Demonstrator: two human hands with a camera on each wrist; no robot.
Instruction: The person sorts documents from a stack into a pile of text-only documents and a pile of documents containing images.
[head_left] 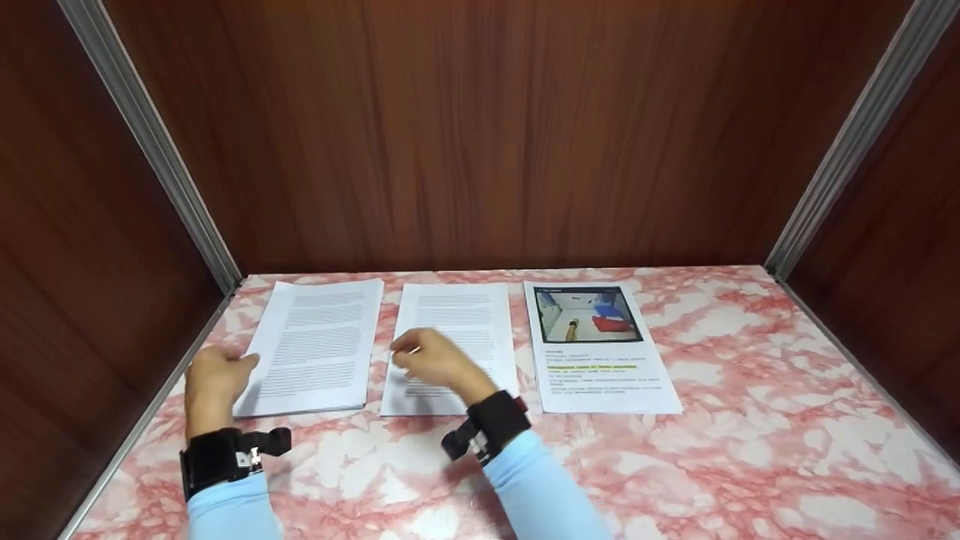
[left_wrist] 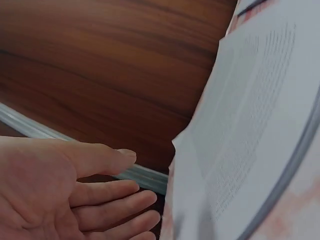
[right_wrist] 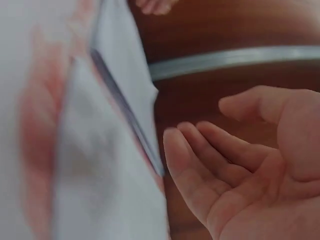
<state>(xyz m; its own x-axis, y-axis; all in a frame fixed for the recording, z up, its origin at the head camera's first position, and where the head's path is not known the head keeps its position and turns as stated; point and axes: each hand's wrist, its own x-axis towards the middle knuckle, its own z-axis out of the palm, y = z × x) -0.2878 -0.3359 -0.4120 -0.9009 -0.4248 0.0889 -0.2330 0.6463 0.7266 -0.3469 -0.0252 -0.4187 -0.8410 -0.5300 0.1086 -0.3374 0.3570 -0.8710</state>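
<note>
Left hand (head_left: 212, 379) resting at the left edge of the leftmost stack of paper (head_left: 319, 343), fingers relaxed and nearly straight, thumb apart from them, palm bare and gripping nothing; from the left wrist view, fingers (left_wrist: 112, 192) loosely extended just beside the stack's near corner, whether actually touching it hard to tell. Right hand (head_left: 435, 361) hovering over the lower half of the middle sheet (head_left: 457, 330), fingers gently curved and spread, thumb raised, nothing pinched or held; from the right wrist view, open palm facing the paper, fingertips (right_wrist: 175, 150) near the sheet's edge but contact not clear. Black wrist straps (head_left: 225, 456) on both forearms, light blue sleeves (head_left: 536, 480) below them. To the right of the right hand, just beside the middle sheet, a third page with a colour photo (head_left: 592, 315) at the top and a yellow-marked line under it. All three papers lying flat in a row on the pink marbled tabletop (head_left: 750, 420), ahead of both hands, near the brown wooden back wall (head_left: 480, 135).
</note>
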